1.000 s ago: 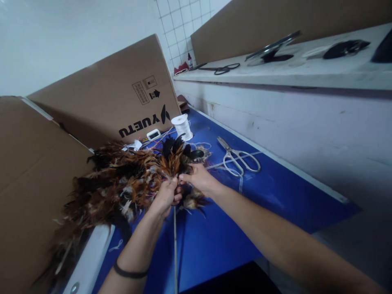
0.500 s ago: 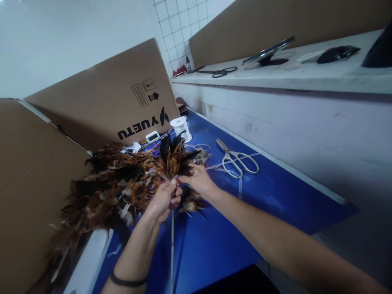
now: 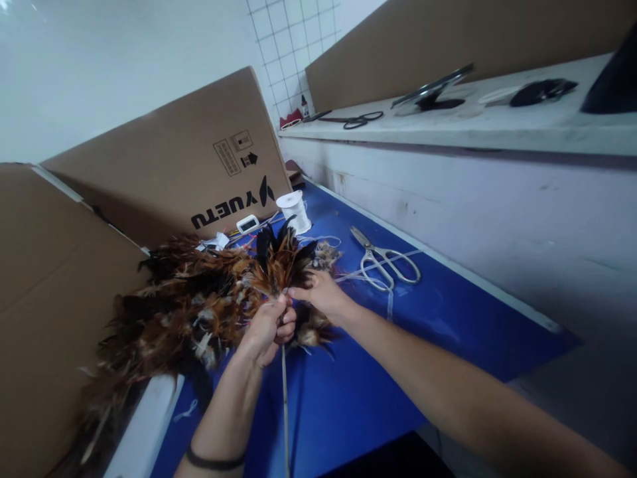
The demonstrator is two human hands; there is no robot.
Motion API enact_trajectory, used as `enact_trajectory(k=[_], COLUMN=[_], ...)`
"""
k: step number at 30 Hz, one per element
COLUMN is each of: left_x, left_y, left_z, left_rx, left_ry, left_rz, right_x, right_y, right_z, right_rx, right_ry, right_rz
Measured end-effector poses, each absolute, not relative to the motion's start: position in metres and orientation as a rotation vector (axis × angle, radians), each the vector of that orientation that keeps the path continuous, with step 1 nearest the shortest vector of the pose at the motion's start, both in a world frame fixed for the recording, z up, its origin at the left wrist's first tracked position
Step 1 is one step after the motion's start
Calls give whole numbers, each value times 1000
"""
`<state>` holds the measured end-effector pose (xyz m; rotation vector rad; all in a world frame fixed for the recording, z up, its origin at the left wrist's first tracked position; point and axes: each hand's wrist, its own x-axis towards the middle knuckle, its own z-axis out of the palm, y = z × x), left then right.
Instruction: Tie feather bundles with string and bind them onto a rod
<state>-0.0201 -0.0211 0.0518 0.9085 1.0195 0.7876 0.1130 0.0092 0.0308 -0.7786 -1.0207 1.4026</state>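
Closing its grip around a thin stick (image 3: 285, 411), the left hand (image 3: 271, 325) holds it at the base of a tuft of brown and black feathers (image 3: 276, 262), above the blue bench (image 3: 348, 378). The right hand (image 3: 321, 295) meets it there from the other side, its grip narrow at the tuft's base, though what it pinches cannot be told. A heap of similar feathers (image 3: 194, 305) spreads to the left, metal scissors (image 3: 383, 262) lie to the right, and a white spool (image 3: 294, 211) stands behind.
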Motion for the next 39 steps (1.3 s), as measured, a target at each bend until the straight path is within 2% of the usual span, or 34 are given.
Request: enact_trajectory(k=[8,13,15,20,27,36,39], left_x=[-22,-25,-27,-33,-42,-39,-40], left_y=[-22,-22,-22,-21,-16,-16,-16], left_z=[51,53,53,55,55,60,59], left_rx=[887,885,885,882,891,928,947], left_ry=[1022,1006,1000,1020,1070,1138,1161], left_rz=[813,818,825,849,861,850,852], right_x=[123,134,136,139,143,132,124], right_y=[16,15,12,10,12,15,15], right_z=[30,34,36,38,49,30,27], right_rx=[-970,-1229,-1308,-1351,-1274,-1088,-1039], right_ry=[-1357,-1890,-2036,-2039,-2049,-1902,-1793], right_rz=[1146,432,325,638,589,1022,1061])
